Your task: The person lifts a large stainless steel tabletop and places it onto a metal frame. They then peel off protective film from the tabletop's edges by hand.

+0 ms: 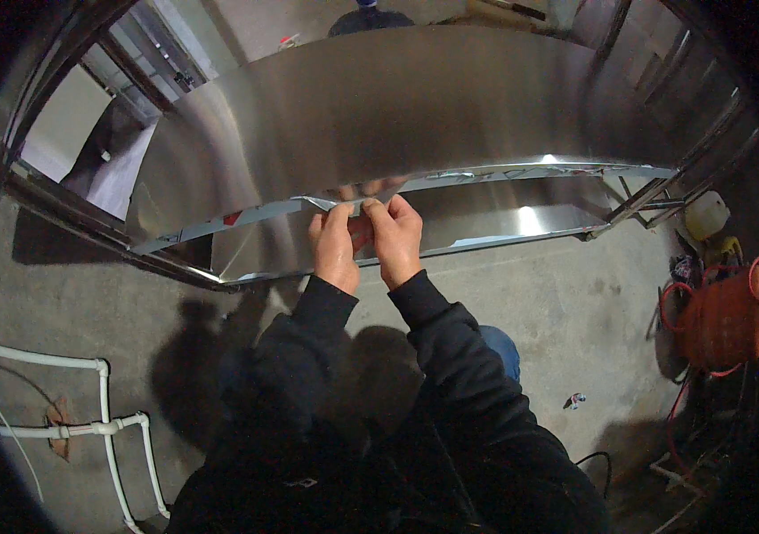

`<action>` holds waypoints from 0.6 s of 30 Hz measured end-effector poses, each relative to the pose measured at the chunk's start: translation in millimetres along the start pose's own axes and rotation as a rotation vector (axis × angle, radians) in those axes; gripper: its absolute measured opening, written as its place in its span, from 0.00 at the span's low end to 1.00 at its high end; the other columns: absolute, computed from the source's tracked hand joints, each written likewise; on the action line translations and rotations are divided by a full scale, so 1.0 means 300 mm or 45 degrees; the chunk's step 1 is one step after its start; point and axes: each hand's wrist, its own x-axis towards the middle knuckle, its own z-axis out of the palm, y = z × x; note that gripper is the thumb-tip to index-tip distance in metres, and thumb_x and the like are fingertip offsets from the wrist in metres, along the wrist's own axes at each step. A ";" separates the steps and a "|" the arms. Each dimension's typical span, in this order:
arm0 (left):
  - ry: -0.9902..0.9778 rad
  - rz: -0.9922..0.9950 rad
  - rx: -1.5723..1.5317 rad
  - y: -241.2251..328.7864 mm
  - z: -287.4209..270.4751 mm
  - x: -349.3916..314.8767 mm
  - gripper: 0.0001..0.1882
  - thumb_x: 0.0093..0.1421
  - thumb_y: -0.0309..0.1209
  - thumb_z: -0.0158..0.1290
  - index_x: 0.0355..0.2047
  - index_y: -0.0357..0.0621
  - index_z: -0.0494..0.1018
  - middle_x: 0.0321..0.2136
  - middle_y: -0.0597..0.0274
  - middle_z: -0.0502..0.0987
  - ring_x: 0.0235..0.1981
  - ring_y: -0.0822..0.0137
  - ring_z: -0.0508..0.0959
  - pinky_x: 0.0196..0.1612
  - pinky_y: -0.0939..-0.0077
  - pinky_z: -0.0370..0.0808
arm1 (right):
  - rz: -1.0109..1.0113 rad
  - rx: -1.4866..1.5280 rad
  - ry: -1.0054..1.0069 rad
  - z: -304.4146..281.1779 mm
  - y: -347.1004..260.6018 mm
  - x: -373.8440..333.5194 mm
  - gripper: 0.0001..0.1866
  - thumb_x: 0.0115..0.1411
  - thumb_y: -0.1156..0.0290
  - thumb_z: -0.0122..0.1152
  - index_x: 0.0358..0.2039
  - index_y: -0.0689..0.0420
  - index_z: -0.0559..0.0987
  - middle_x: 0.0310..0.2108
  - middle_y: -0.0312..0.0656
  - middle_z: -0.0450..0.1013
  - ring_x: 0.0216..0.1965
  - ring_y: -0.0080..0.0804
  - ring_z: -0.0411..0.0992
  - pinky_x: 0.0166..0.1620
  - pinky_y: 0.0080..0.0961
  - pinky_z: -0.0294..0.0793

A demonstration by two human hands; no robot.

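Observation:
A stainless steel table [379, 98] with a brushed top stretches across the view in front of me. Along its front edge runs a strip of thin protective film [264, 212], pale with some printed marks and a red patch. Near the middle of that edge the film is creased and stands away from the metal. My left hand [335, 249] pinches at it with thumb and fingers. Right beside it, my right hand [395, 238] is closed in a pinch at the same spot, the thumbs nearly meeting. What lies between the fingertips is mostly hidden.
Under the top is a lower steel shelf [513, 214]. An orange-red bucket [722, 320] with a hose stands at the right, a yellowish plastic jug [706, 215] behind it. White pipes [59, 431] stand at lower left. A small crumpled scrap [575, 401] lies on the concrete floor.

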 end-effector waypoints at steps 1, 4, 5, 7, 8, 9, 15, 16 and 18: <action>-0.019 -0.001 -0.008 -0.002 -0.004 0.007 0.05 0.52 0.30 0.46 0.29 0.43 0.67 0.26 0.65 0.70 0.27 0.72 0.71 0.28 0.75 0.70 | 0.012 0.055 -0.011 0.004 -0.002 -0.002 0.07 0.55 0.72 0.52 0.22 0.60 0.70 0.18 0.35 0.69 0.19 0.19 0.66 0.22 0.16 0.65; -0.059 0.011 -0.019 -0.005 -0.007 0.018 0.04 0.53 0.29 0.46 0.29 0.43 0.66 0.26 0.65 0.71 0.26 0.72 0.72 0.26 0.76 0.69 | 0.047 0.165 -0.046 0.011 -0.020 -0.011 0.08 0.55 0.72 0.53 0.21 0.59 0.69 0.18 0.35 0.69 0.20 0.20 0.68 0.22 0.16 0.65; -0.064 0.023 -0.014 -0.009 -0.009 0.016 0.05 0.53 0.28 0.46 0.29 0.41 0.67 0.26 0.64 0.71 0.26 0.72 0.72 0.29 0.75 0.70 | 0.057 0.166 -0.057 0.009 -0.029 -0.018 0.08 0.55 0.72 0.53 0.21 0.59 0.69 0.18 0.35 0.69 0.20 0.21 0.68 0.22 0.17 0.66; -0.069 0.060 0.014 -0.012 -0.026 0.016 0.05 0.53 0.27 0.46 0.29 0.40 0.67 0.27 0.64 0.71 0.27 0.72 0.72 0.31 0.74 0.71 | 0.058 0.164 -0.069 0.023 -0.072 -0.040 0.10 0.54 0.70 0.55 0.20 0.59 0.68 0.17 0.36 0.68 0.20 0.20 0.68 0.22 0.17 0.67; -0.071 0.082 0.035 -0.018 -0.040 0.021 0.05 0.53 0.27 0.46 0.29 0.41 0.67 0.27 0.64 0.71 0.28 0.73 0.72 0.31 0.75 0.71 | 0.047 0.159 -0.068 0.030 -0.093 -0.051 0.12 0.54 0.69 0.56 0.19 0.60 0.67 0.17 0.36 0.68 0.19 0.19 0.67 0.21 0.16 0.67; -0.086 0.099 0.054 -0.016 -0.032 0.018 0.04 0.53 0.27 0.46 0.29 0.41 0.67 0.27 0.64 0.71 0.28 0.73 0.72 0.32 0.75 0.70 | 0.029 0.150 -0.057 0.028 -0.108 -0.053 0.14 0.53 0.68 0.58 0.18 0.60 0.66 0.16 0.36 0.68 0.18 0.18 0.66 0.21 0.16 0.67; -0.026 0.098 0.082 -0.027 -0.019 0.014 0.04 0.54 0.29 0.48 0.29 0.43 0.67 0.25 0.70 0.68 0.26 0.77 0.67 0.31 0.80 0.67 | 0.008 0.018 -0.036 0.002 -0.052 0.005 0.09 0.54 0.70 0.58 0.22 0.58 0.69 0.17 0.32 0.66 0.17 0.16 0.60 0.20 0.13 0.57; -0.020 0.086 0.042 -0.028 -0.022 0.014 0.04 0.54 0.29 0.48 0.29 0.43 0.67 0.24 0.70 0.68 0.26 0.78 0.67 0.30 0.81 0.66 | 0.025 0.034 -0.047 0.001 -0.050 0.002 0.09 0.54 0.70 0.58 0.22 0.58 0.69 0.18 0.32 0.66 0.17 0.16 0.61 0.20 0.13 0.58; -0.010 0.068 -0.038 -0.028 -0.019 0.009 0.04 0.54 0.30 0.49 0.29 0.44 0.67 0.24 0.72 0.67 0.25 0.78 0.65 0.30 0.82 0.65 | 0.054 0.067 -0.071 0.000 -0.051 0.000 0.08 0.53 0.71 0.57 0.23 0.58 0.69 0.19 0.32 0.67 0.18 0.16 0.63 0.20 0.13 0.60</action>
